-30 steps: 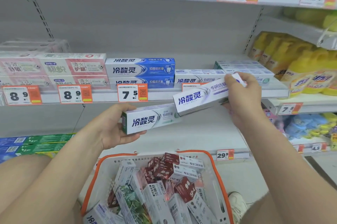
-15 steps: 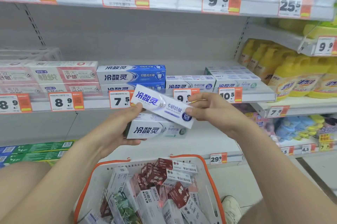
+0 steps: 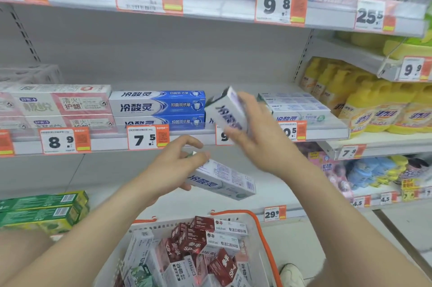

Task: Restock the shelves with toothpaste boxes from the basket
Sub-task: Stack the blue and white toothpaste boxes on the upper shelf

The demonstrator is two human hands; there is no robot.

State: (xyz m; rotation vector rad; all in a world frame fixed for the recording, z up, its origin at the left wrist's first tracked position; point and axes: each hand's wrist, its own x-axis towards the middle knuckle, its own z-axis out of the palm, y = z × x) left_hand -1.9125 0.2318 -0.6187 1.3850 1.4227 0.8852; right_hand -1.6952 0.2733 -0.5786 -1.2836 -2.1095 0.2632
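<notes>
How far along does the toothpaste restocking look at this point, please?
Done: blue boxes sit stacked on the middle shelf. In hand: the right hand holds a purple-lettered box up at that shelf, and the left hand grips a second white box below. Left: the basket holds many more boxes.

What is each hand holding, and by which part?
The left hand grips the lower box by its left end. The right hand grips the upper box, which is tilted, by its lower half.
</notes>
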